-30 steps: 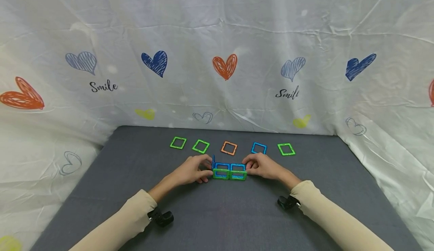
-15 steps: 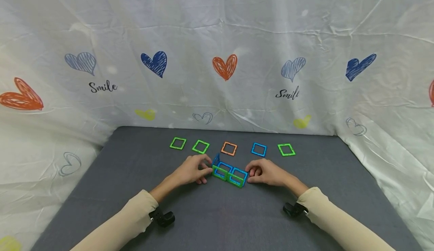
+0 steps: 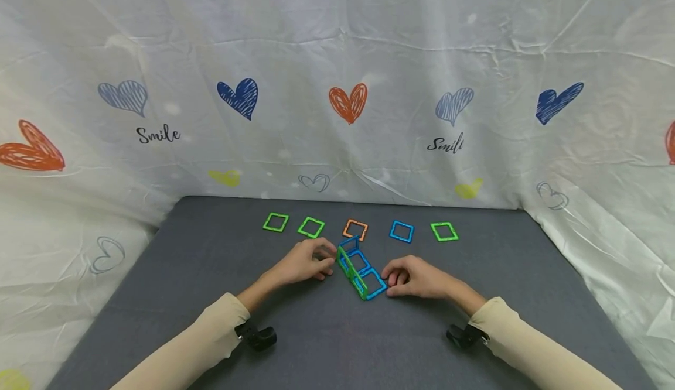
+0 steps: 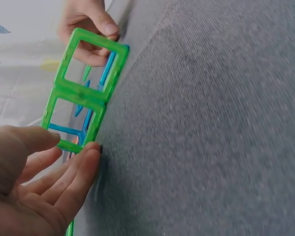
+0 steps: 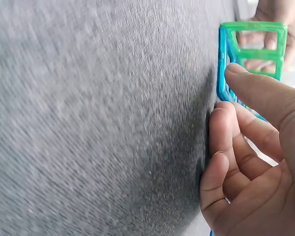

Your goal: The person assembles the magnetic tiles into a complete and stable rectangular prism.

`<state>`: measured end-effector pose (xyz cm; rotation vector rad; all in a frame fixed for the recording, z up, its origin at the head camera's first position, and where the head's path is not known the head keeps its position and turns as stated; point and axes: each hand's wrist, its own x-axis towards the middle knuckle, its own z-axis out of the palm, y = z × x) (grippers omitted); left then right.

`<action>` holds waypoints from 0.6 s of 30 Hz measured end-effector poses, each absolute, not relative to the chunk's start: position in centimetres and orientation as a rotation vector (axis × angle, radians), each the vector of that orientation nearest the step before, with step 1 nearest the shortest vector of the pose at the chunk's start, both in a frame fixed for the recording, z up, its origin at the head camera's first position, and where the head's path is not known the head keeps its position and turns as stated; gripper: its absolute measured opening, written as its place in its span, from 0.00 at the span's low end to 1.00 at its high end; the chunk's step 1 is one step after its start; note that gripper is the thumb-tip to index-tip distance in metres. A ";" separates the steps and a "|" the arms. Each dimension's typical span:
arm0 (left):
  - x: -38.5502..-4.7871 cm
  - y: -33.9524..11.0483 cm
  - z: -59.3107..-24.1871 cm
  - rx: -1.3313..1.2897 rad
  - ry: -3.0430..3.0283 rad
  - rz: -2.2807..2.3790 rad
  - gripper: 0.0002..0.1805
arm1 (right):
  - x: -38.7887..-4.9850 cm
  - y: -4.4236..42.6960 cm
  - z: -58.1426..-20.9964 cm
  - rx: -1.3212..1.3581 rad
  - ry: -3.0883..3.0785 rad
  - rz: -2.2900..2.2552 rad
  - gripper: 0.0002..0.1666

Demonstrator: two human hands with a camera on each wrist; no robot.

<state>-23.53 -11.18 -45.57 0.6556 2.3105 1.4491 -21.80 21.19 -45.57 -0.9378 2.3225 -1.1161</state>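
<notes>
Several square magnetic tiles are joined mid-table. Two blue tiles point(image 3: 371, 284) lie flat in a row, two green tiles point(image 3: 352, 274) stand along their left side, and a blue tile point(image 3: 350, 243) stands at the far end. My left hand point(image 3: 306, 260) is beside the far end, fingers loosely bent; in the left wrist view its thumb and fingertips point(image 4: 92, 148) are at the corners of a green tile. At the near right corner, my right hand point(image 3: 419, 277) pinches the blue tile's edge, thumb point(image 5: 238, 76) over it and other fingers curled below.
Behind the joined tiles a row of loose square tiles lies on the grey cloth: a green tile point(image 3: 276, 222), another green tile point(image 3: 300, 226), an orange tile point(image 3: 345, 229), a blue tile point(image 3: 392, 231) and a green tile point(image 3: 444, 240). A white curtain point(image 3: 295, 144) hangs behind.
The joined tiles have turned clockwise, their right end swinging toward me and the green side now facing left. My right hand has moved nearer and slightly right; the left has shifted slightly right.
</notes>
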 end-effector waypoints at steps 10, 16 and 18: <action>-23.7 -9.9 -45.6 0.731 2.278 1.451 0.20 | -20.8 20.2 -45.2 -0.972 2.277 -1.133 0.17; -23.8 -9.3 -45.7 0.686 2.226 1.519 0.23 | -20.4 19.4 -45.1 -0.934 2.272 -1.098 0.18; -23.5 -9.1 -45.2 0.669 2.214 1.537 0.25 | -20.3 19.2 -45.2 -0.930 2.274 -1.090 0.18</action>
